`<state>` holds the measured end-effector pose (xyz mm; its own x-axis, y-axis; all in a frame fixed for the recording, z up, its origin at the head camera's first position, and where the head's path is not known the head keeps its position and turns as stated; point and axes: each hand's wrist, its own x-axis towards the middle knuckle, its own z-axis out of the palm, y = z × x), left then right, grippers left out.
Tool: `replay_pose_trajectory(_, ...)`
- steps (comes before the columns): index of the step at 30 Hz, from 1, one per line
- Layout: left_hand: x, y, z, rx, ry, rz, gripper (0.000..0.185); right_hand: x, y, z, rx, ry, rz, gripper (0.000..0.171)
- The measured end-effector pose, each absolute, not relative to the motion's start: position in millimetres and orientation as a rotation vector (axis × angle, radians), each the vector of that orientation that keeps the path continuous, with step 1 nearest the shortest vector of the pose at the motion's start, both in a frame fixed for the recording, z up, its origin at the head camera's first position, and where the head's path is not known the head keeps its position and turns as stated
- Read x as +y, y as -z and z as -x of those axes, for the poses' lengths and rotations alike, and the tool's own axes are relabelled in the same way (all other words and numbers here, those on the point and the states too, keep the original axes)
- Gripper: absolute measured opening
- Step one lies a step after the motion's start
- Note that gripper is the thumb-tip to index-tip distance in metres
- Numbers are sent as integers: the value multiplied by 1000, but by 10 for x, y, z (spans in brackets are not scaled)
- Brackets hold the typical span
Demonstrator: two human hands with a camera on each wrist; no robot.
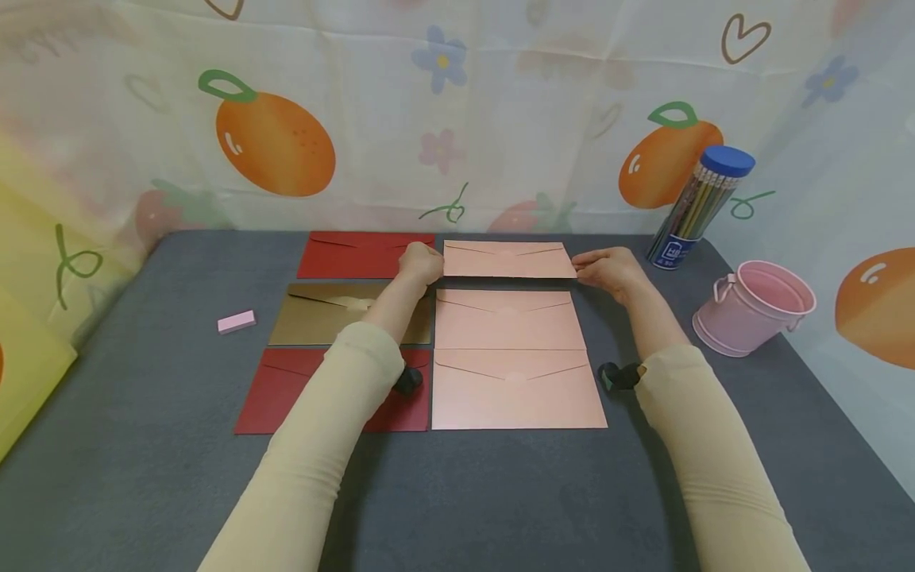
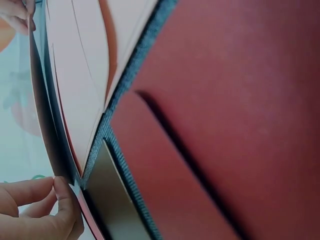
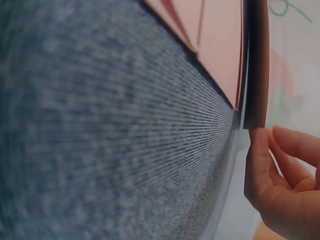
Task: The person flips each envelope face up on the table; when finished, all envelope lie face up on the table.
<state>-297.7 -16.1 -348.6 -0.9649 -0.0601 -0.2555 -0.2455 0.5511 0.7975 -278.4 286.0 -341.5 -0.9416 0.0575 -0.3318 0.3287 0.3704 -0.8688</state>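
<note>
A pale pink envelope (image 1: pixel 507 260) at the back of the table is held level between both hands, a dark shadow under its front edge. My left hand (image 1: pixel 422 264) pinches its left end between thumb and fingers, over the corner of a red envelope (image 1: pixel 350 258). At the right end, my right hand (image 1: pixel 611 268) pinches the edge; the right wrist view shows thumb and fingertips at the held envelope's (image 3: pixel 257 65) corner. Two more pink envelopes, a middle one (image 1: pixel 507 326) and a front one (image 1: pixel 518 405), lie flap side up nearer the front.
Left of the pink column lie a gold envelope (image 1: pixel 307 322) and a front red envelope (image 1: pixel 264 401), partly covered by the left sleeve. A pink eraser-like block (image 1: pixel 236 321) sits farther left. At right stand a pencil tub (image 1: pixel 689 210) with blue lid and a pink bucket (image 1: pixel 743 318).
</note>
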Motion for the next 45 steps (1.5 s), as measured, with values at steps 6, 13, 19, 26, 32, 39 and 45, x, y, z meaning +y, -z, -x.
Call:
replay_pose_trajectory(6, -147, 3494, 3004, 2546, -1403, 306, 40, 2841, 3422, 2770, 2364, 1629, -377, 45)
replay_pose_trajectory(13, -135, 3499, 3003, 2468, -1426, 335, 34, 2853, 3432, 2752, 2275, 1689, -347, 46)
replay_pose_trajectory(19, -141, 3512, 3011, 2431, -1422, 327, 27, 2855, 3440, 2752, 2219, 1720, -322, 48)
replay_pose_trajectory(26, -147, 3517, 3003, 2462, -1384, 315, 27, 2840, 3436, 2716, 2222, 1730, -290, 50)
replay_pose_trajectory(32, -152, 3484, 2949, 2473, -1387, 291, 25, 2832, 3438, 2718, 2210, 1759, -283, 43)
replay_pose_trajectory(39, -267, 3361, 2909, 2314, -1581, 215, 15, 2809, 3403, 2722, 2259, 1641, -317, 52)
replay_pose_trajectory(45, -534, 3066, 2919, 2146, -1773, 180, 51, 2766, 3235, 2679, 2382, 1545, -256, 60)
